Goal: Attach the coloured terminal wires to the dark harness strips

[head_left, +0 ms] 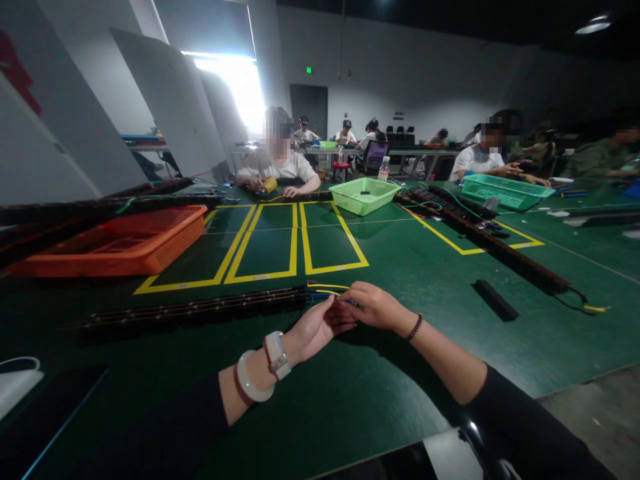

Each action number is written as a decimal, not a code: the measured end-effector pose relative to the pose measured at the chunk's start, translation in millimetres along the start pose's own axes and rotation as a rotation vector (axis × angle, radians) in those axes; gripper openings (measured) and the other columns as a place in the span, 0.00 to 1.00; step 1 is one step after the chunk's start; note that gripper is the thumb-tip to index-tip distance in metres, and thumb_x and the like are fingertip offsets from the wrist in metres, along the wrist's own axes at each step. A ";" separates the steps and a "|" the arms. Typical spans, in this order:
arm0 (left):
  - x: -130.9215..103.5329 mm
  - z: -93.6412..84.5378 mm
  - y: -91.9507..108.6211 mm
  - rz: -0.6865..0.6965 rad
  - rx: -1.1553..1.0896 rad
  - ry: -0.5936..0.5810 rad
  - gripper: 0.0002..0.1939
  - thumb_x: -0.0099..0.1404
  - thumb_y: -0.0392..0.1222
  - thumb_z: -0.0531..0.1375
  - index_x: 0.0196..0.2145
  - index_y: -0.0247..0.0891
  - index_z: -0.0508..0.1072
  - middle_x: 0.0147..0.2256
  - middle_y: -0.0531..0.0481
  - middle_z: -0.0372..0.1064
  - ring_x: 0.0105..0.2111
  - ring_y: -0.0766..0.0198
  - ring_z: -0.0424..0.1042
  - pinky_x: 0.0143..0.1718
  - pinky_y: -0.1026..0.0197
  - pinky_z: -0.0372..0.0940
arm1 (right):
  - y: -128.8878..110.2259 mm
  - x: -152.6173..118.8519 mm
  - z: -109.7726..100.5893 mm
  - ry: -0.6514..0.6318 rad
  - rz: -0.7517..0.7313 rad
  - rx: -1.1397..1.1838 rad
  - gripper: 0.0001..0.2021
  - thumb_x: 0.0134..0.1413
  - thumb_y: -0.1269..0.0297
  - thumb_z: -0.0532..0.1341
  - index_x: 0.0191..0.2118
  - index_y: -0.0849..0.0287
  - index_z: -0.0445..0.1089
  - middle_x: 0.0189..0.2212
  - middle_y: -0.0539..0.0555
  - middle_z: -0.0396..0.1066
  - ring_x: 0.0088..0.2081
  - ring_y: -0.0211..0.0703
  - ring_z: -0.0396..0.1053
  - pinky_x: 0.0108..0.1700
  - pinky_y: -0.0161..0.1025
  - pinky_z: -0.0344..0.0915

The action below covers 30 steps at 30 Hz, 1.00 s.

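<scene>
Our right hand (374, 305) narrowly pinches the wires (327, 287); our left hand (311, 328) is beside them, grip unclear. With the strip (200, 309) at nine o'clock, we should steady them without tugging.

Green tabletop (400, 360) — yellow-taped rectangles (261, 277), orange basket (175, 243), light-green basket (364, 200), long dark strips (200, 312).

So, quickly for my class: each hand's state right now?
Left hand: partly curled at the wires; whether it holds them can't be told.
Right hand: fingertips pinched on the wires.
</scene>
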<state>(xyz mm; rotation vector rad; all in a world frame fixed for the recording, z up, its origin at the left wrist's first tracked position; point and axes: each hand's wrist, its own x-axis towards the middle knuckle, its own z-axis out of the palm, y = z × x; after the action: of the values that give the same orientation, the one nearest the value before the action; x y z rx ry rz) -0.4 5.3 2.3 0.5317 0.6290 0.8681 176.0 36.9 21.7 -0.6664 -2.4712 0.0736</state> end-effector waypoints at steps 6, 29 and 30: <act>-4.3 1.8 0.0 -0.053 0.104 -0.091 0.11 0.65 0.40 0.54 0.30 0.29 0.69 0.30 0.40 0.71 0.34 0.60 0.72 0.42 0.56 0.65 | 12.7 0.1 2.5 -0.007 0.258 0.087 0.08 0.58 0.70 0.58 0.42 0.60 0.72 0.34 0.54 0.71 0.38 0.40 0.69 0.41 0.37 0.65; -6.9 5.3 -5.1 -0.013 0.391 -0.309 0.15 0.54 0.47 0.64 0.25 0.32 0.65 0.24 0.47 0.69 0.28 0.63 0.70 0.36 0.59 0.63 | 17.9 42.9 16.7 -0.069 0.191 -0.053 0.18 0.54 0.57 0.63 0.49 0.60 0.69 0.42 0.60 0.67 0.44 0.47 0.65 0.46 0.45 0.64; -7.1 5.6 -5.6 -0.019 0.410 -0.324 0.16 0.53 0.48 0.65 0.25 0.32 0.66 0.24 0.47 0.69 0.27 0.64 0.70 0.35 0.59 0.62 | 15.6 50.8 21.4 -0.095 0.169 -0.062 0.21 0.53 0.56 0.64 0.51 0.59 0.67 0.44 0.60 0.66 0.46 0.49 0.65 0.47 0.46 0.63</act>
<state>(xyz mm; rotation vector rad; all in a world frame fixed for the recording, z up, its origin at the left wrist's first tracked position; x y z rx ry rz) 3.0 -4.5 4.6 1.0125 0.5129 0.6153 135.2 76.7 27.1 -0.9179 -2.5106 0.0953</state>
